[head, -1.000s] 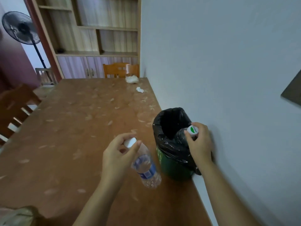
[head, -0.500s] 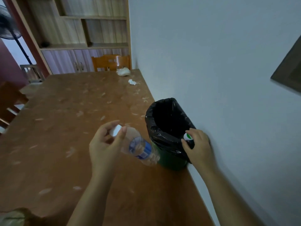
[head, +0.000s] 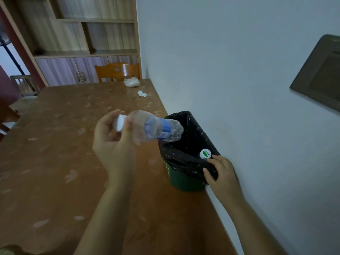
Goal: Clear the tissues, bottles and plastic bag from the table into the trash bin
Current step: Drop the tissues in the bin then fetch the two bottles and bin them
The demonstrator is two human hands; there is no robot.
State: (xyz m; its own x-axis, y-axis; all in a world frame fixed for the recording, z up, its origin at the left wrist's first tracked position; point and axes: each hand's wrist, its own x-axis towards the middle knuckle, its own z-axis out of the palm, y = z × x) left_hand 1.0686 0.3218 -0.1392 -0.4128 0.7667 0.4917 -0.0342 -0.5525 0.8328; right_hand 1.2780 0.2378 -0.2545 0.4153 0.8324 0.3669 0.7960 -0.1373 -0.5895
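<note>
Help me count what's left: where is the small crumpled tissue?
Head view: the small crumpled tissue lies at the far right of the table, near the wall, just in front of a larger white bundle.

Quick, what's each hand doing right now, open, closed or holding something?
Left hand: holding a clear bottle near its cap end.
Right hand: gripping the rim of the trash bin, a white cap by its fingertips.

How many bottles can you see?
2. One clear bottle is in the left hand, tipped over the trash bin. Of the other, only a white-and-green cap shows inside the bin. More may be hidden deeper in the bin.
</note>
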